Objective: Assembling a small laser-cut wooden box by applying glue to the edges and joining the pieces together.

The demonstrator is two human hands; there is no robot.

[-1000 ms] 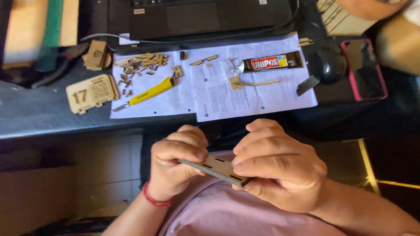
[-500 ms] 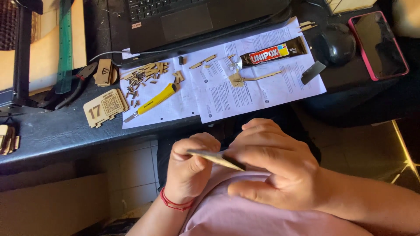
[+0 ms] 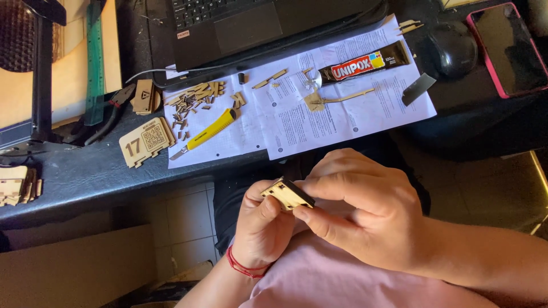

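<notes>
Both my hands hold one small flat laser-cut wooden piece (image 3: 287, 194) with notched edges, close over my lap below the desk's edge. My left hand (image 3: 264, 225), with a red cord on its wrist, grips it from the left with the thumb on top. From the right, my right hand (image 3: 359, 208) pinches it between thumb and fingers. On the desk above lie printed paper sheets (image 3: 297, 122), a yellow utility knife (image 3: 206, 133), a black glue tube (image 3: 365, 64), a heap of small wooden bits (image 3: 194, 100) and a wooden tag (image 3: 146, 141).
A laptop (image 3: 251, 23) stands at the back. A mouse (image 3: 452, 50) and a pink-cased phone (image 3: 511, 48) lie right. Left are pliers (image 3: 108, 111), a green ruler (image 3: 95, 57), a black stand (image 3: 40, 85) and stacked wooden parts (image 3: 20, 182).
The wooden piece has been turned from edge-on to showing its flat face and sits more between my thumbs. The camera has tilted, so the desk appears higher and closer.
</notes>
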